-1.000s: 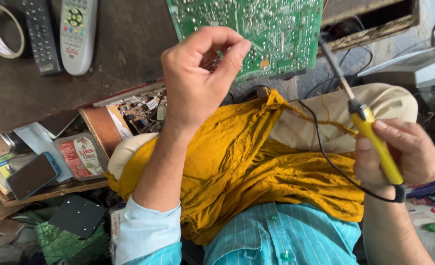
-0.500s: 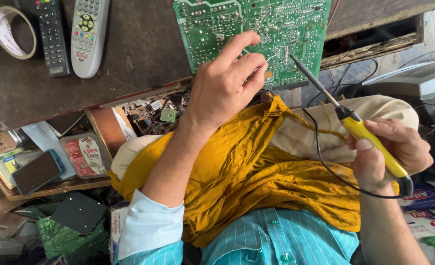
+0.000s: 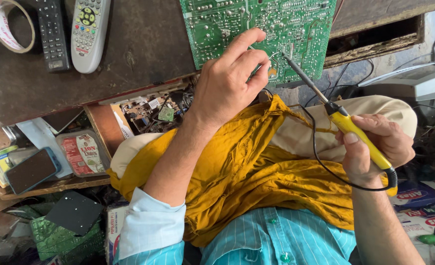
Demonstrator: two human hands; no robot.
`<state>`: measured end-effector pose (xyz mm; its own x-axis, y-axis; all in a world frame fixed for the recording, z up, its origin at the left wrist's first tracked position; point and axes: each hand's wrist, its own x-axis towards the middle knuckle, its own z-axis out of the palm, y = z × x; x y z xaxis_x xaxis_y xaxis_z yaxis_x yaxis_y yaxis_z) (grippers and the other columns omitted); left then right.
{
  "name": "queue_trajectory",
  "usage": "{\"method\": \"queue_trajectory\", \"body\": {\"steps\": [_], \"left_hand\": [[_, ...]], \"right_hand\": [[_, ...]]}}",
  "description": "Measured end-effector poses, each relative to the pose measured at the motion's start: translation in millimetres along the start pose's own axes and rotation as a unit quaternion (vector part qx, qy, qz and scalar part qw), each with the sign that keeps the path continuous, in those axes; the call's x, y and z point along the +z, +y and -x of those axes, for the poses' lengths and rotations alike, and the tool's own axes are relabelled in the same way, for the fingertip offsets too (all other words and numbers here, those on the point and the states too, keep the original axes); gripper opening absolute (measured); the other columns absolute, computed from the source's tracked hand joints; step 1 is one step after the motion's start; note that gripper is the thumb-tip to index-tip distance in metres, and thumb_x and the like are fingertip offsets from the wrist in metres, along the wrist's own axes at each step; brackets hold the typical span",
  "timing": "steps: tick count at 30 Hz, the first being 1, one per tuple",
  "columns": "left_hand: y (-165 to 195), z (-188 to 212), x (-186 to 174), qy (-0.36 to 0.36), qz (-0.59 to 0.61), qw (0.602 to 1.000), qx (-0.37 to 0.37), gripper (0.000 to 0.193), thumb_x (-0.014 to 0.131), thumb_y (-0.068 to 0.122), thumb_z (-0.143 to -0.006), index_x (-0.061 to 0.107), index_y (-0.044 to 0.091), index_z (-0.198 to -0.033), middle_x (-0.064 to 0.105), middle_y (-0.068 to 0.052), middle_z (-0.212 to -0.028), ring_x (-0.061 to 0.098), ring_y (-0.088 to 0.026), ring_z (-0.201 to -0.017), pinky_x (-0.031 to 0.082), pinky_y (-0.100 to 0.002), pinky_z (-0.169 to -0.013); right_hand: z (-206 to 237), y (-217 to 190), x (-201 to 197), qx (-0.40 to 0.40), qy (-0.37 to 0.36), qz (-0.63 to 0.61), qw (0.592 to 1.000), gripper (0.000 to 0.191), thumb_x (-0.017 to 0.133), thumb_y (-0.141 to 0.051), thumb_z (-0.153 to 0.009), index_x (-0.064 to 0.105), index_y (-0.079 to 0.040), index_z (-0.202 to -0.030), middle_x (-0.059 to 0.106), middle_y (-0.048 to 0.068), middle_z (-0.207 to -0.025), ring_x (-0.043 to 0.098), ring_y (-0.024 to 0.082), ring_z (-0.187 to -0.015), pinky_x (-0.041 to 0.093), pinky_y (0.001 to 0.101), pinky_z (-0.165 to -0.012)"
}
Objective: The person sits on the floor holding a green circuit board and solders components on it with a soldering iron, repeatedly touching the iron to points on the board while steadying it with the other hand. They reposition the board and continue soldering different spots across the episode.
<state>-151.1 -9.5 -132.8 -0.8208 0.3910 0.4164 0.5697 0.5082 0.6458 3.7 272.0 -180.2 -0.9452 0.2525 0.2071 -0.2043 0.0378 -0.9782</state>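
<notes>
A green circuit board [image 3: 296,24] lies solder side up on the dark wooden desk [image 3: 144,44]. My left hand [image 3: 227,83] rests on the board's lower edge, fingers pinched on a thin silver solder wire [image 3: 272,57]. My right hand [image 3: 374,147] grips the yellow handle of a soldering iron [image 3: 355,135]. The iron's metal tip touches the board right next to the wire's end. Its black cord loops down over my lap, which is covered by a mustard yellow cloth [image 3: 247,181].
On the desk at upper left lie a white remote [image 3: 87,29], a black remote [image 3: 50,32] and a tape roll [image 3: 9,24]. An open drawer [image 3: 153,108] holds small boards and parts. A phone [image 3: 31,169] sits on a low shelf at left. Clutter surrounds my legs.
My left hand has moved up from above my lap onto the board's edge. My right hand has swung the iron's tip up and left until it meets the board.
</notes>
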Motion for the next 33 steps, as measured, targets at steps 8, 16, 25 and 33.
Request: {"method": "queue_trajectory", "body": {"steps": [8, 16, 25, 33], "left_hand": [[1.0, -1.9, -1.0, 0.0, -0.001, 1.0, 0.003, 0.015, 0.078, 0.005, -0.098, 0.063, 0.005, -0.101, 0.062, -0.006, -0.136, 0.077, -0.014, -0.091, 0.064, -0.026, -0.07], [3.3, -1.3, -2.3, 0.001, 0.0, 1.0, -0.007, 0.015, 0.078, 0.005, -0.098, 0.063, 0.006, -0.102, 0.063, -0.006, -0.136, 0.077, -0.015, -0.088, 0.064, -0.028, -0.07], [-0.6, -0.7, 0.6, 0.005, 0.005, 1.0, 0.005, 0.015, 0.077, 0.006, -0.1, 0.062, 0.006, -0.103, 0.062, -0.007, -0.137, 0.078, -0.014, -0.092, 0.065, -0.025, -0.072], [-1.6, 1.1, 1.6, 0.015, 0.017, 1.0, -0.011, 0.016, 0.076, 0.005, -0.1, 0.06, 0.007, -0.103, 0.065, -0.007, -0.136, 0.077, -0.016, -0.089, 0.066, -0.027, -0.072]], "right_hand": [[-2.2, -1.6, 4.4, -0.003, -0.007, 0.007, 1.0, 0.02, 0.073, -0.009, -0.107, 0.064, 0.008, -0.114, 0.07, 0.016, -0.096, 0.071, 0.018, -0.075, 0.059, 0.0264, -0.068], [-1.5, -1.7, 4.2, -0.005, -0.009, 0.016, 1.0, 0.02, 0.073, -0.009, -0.107, 0.065, 0.008, -0.113, 0.07, 0.015, -0.096, 0.071, 0.018, -0.076, 0.059, 0.0262, -0.068], [-0.4, -0.8, 5.6, -0.009, -0.006, 0.018, 1.0, 0.02, 0.073, -0.01, -0.108, 0.065, 0.008, -0.113, 0.07, 0.015, -0.095, 0.071, 0.018, -0.075, 0.059, 0.0263, -0.067], [-3.6, -6.1, 10.7, -0.003, -0.001, 0.015, 1.0, 0.022, 0.073, -0.011, -0.107, 0.064, 0.008, -0.113, 0.069, 0.015, -0.093, 0.07, 0.018, -0.074, 0.059, 0.0267, -0.067]]}}
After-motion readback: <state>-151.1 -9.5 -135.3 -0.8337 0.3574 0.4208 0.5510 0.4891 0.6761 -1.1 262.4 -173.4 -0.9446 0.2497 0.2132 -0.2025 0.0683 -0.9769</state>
